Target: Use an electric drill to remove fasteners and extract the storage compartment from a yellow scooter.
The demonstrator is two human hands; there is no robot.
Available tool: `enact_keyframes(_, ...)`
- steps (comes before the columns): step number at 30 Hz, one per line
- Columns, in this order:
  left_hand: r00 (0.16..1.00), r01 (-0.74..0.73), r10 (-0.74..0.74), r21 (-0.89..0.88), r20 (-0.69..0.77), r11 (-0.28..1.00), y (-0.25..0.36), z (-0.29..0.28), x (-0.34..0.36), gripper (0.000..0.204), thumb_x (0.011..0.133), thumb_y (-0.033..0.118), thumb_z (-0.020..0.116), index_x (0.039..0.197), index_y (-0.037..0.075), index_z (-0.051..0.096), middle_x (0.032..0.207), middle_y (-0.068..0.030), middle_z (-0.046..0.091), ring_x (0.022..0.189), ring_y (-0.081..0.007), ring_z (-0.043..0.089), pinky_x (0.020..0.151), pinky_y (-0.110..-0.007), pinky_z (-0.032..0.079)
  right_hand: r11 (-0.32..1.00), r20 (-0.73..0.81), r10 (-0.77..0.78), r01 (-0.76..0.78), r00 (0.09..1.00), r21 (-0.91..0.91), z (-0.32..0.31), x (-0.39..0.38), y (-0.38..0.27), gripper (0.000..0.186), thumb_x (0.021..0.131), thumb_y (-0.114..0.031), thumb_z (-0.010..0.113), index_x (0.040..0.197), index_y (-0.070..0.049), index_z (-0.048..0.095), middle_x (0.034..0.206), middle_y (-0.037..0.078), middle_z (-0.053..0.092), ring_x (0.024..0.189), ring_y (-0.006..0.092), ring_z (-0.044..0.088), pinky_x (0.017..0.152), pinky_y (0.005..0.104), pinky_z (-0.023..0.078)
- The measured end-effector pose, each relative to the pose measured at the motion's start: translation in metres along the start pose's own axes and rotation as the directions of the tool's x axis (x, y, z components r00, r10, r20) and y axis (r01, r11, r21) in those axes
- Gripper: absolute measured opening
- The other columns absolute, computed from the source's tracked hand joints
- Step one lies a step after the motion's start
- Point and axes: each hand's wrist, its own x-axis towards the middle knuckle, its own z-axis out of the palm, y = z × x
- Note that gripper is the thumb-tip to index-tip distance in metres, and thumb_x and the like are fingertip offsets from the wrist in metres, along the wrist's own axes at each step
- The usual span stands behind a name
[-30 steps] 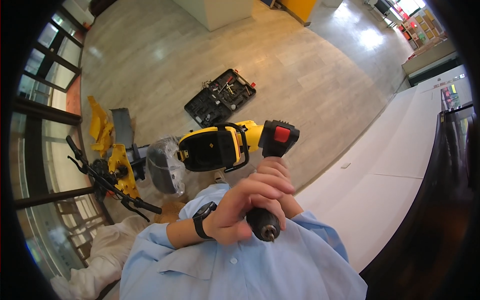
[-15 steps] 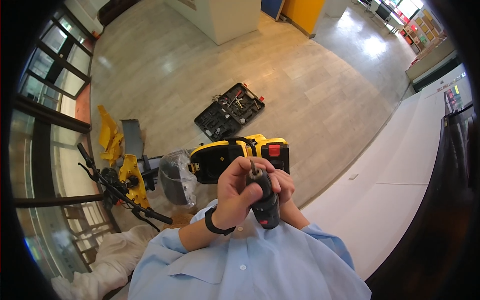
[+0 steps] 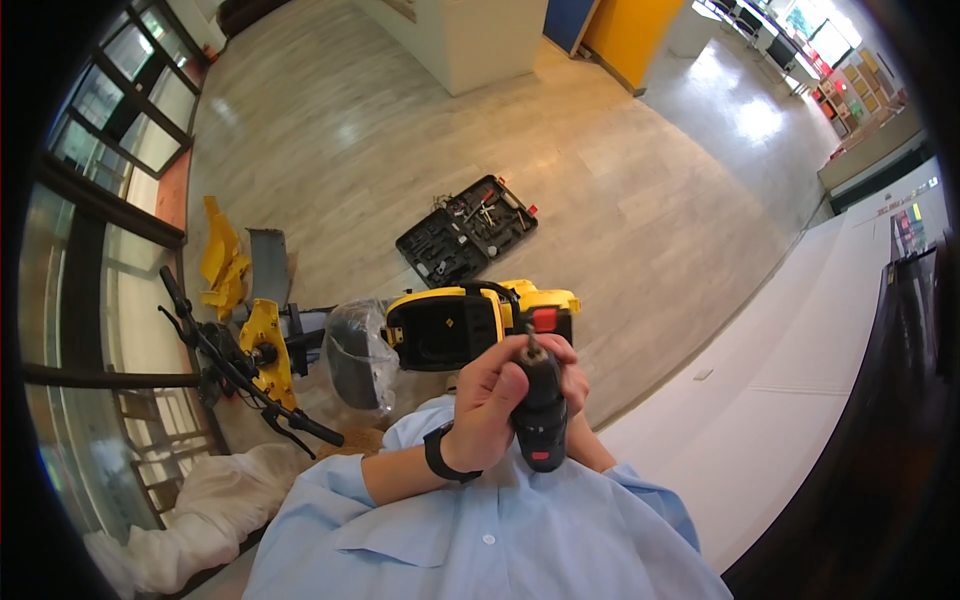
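Both hands hold a black cordless drill (image 3: 540, 430) close in front of my shirt, with its chuck and bit pointing up toward the camera. My left hand (image 3: 484, 405), a black watch on its wrist, is wrapped round the drill's left side near the chuck, thumb along the body. My right hand (image 3: 574, 390) grips it from the right, mostly hidden behind it. Beyond them is a partly dismantled yellow scooter with an open black seat compartment (image 3: 445, 330), a plastic-wrapped seat (image 3: 355, 360), a yellow front panel (image 3: 267, 370) and black handlebars (image 3: 225, 365).
An open black toolbox (image 3: 465, 230) lies on the wood-look floor beyond the scooter. A loose yellow panel (image 3: 222, 265) and a grey one (image 3: 268, 265) lie at the left by glass doors (image 3: 122, 130). A white counter (image 3: 730, 420) runs along my right; white cloth (image 3: 200, 510) lies lower left.
The drill has turned from lying with its chuck toward my body to chuck up, held closer in both hands. My left fingers have closed round it near the chuck.
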Motion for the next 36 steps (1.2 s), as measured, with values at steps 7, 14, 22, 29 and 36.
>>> enact_keyframes(7,0.986,0.111,-0.111,-0.011,-0.127,0.994,0.012,-0.034,0.015,0.053,0.096,0.038,0.059,0.125,-0.006,0.049,0.122,-0.0174,0.058,0.111,-0.023,0.062,0.095,-0.039,0.052,0.981,0.091,0.071,-0.053,0.993,-0.187,-0.003,0.0,-0.039,0.029,0.073,-0.014,0.078,0.095,-0.005,0.061,0.076,0.005,0.065,0.067,0.0176,0.063,0.061,0.0337,0.05)
enact_keyframes(14,0.974,0.199,-0.203,-0.047,-0.102,0.979,0.01,-0.023,0.004,0.052,0.089,0.028,0.07,0.126,-0.003,0.051,0.124,-0.0163,0.058,0.111,-0.0244,0.062,0.095,-0.039,0.052,0.975,0.028,0.166,-0.16,0.986,-0.151,-0.004,-0.024,-0.027,0.036,0.066,-0.016,0.083,0.093,-0.006,0.062,0.075,0.004,0.067,0.065,0.0159,0.065,0.06,0.029,0.051)
enact_keyframes(22,0.966,0.234,-0.24,-0.069,-0.095,0.97,0.005,-0.027,-0.002,0.049,0.087,0.026,0.072,0.122,-0.002,0.054,0.122,-0.0162,0.059,0.109,-0.0232,0.062,0.094,-0.038,0.052,0.917,0.064,0.36,-0.34,0.931,-0.208,-0.002,-0.019,-0.052,0.031,0.087,-0.031,0.064,0.103,-0.004,0.062,0.085,0.005,0.068,0.075,0.0161,0.067,0.064,0.03,0.055)
enact_keyframes(29,0.931,0.247,-0.276,-0.145,-0.24,0.958,-0.022,-0.056,-0.01,0.04,0.094,0.027,0.062,0.12,-0.002,0.053,0.119,-0.0153,0.059,0.104,-0.0222,0.064,0.091,-0.037,0.054,0.793,0.208,0.608,-0.598,0.766,-0.117,-0.005,-0.025,-0.044,0.033,0.099,-0.03,0.045,0.111,-0.003,0.06,0.088,0.006,0.068,0.077,0.0153,0.067,0.066,0.0283,0.056)
enact_keyframes(36,0.757,0.268,-0.478,-0.455,-0.446,0.849,-0.113,-0.172,-0.05,0.046,0.1,0.04,0.043,0.117,0.0,0.057,0.114,-0.0143,0.062,0.098,-0.0251,0.064,0.091,-0.04,0.051,0.717,0.407,0.696,-0.604,0.592,-0.348,0.016,-0.04,0.0,0.035,0.078,-0.008,0.072,0.11,-0.003,0.058,0.082,0.008,0.068,0.071,0.0162,0.065,0.068,0.0309,0.051)
